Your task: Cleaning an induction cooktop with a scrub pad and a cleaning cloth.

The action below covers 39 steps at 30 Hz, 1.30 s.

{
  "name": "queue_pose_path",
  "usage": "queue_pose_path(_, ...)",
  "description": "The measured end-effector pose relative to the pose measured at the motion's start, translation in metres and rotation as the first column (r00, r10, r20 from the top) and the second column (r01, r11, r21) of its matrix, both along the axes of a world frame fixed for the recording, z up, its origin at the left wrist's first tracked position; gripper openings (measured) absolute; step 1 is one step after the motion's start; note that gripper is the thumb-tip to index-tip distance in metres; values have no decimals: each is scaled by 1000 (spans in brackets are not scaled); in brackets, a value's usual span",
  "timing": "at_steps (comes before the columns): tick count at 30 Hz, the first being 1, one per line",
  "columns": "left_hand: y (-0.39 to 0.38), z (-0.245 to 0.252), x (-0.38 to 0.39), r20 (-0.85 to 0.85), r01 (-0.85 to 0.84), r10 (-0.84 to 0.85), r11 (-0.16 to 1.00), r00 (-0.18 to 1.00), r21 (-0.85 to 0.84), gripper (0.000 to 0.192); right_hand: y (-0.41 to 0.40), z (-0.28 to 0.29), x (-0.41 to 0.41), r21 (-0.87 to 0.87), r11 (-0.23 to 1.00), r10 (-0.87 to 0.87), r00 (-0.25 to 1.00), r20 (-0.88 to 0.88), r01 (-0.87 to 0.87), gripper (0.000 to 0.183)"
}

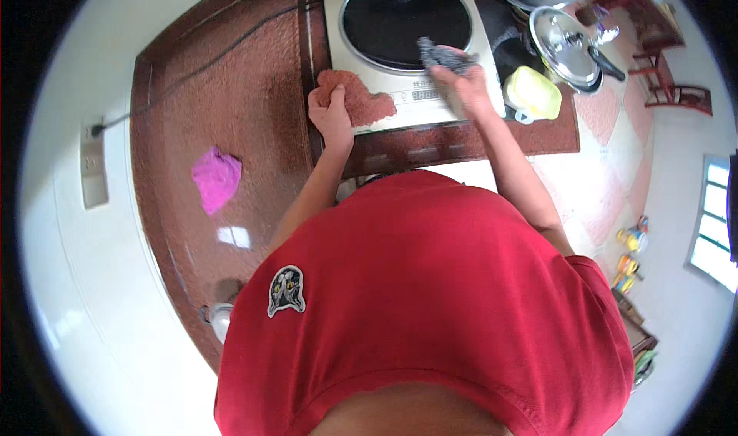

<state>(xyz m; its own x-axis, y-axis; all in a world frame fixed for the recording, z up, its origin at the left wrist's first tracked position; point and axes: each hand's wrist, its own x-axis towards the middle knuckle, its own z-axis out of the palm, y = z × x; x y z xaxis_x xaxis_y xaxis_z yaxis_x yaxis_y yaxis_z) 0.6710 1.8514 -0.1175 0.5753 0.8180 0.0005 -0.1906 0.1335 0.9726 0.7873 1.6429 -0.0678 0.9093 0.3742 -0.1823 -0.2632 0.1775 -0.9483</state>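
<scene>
An induction cooktop (403,84) with a round black glass plate (398,24) and a silver front panel lies before me. My left hand (333,113) grips a reddish-brown cloth (363,102) over the cooktop's front left corner, thumb on top. In my right hand (470,90) is a dark grey, crumpled cloth (451,60), held over the lower right rim of the glass plate. Whether the grey cloth touches the glass, I cannot tell. My right hand is slightly blurred and covers part of the control panel.
A pale yellow plastic container (533,93) stands right of the cooktop, near a lidded pot (568,47) with a black handle. A pink cloth (216,179) lies on the brown counter (259,119) at left. A black cord (202,70) runs to a wall socket (94,165).
</scene>
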Motion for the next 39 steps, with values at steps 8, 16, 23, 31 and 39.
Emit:
queue_pose_path(8, -3, -12, 0, -140, -152, 160, 986, 977, 70, 29, -15, -13, 1, -528, 847, 411, 704, 579, -60, 37)
queue_pose_path(16, -12, -12, -3, -181, -198, 219, 972, 959, 128, 33, 64, 4, -4, -805, 501, 812, 149, 564, 317, 51)
queue_pose_path(23, -15, -8, 1, -98, -221, 246, 951, 964, 218, 34, 192, 12, 54, -785, 303, 904, 99, 417, 540, 26)
queue_pose_path(31, -16, -13, -11, -97, -191, 217, 956, 971, 222, 35, 105, 4, 1, -849, 386, 908, 11, 418, 361, 37)
queue_pose_path(39, -12, 0, -10, -122, -137, 153, 982, 981, 128, 33, 246, 12, 101, -785, 62, 960, 177, 215, 616, 41)
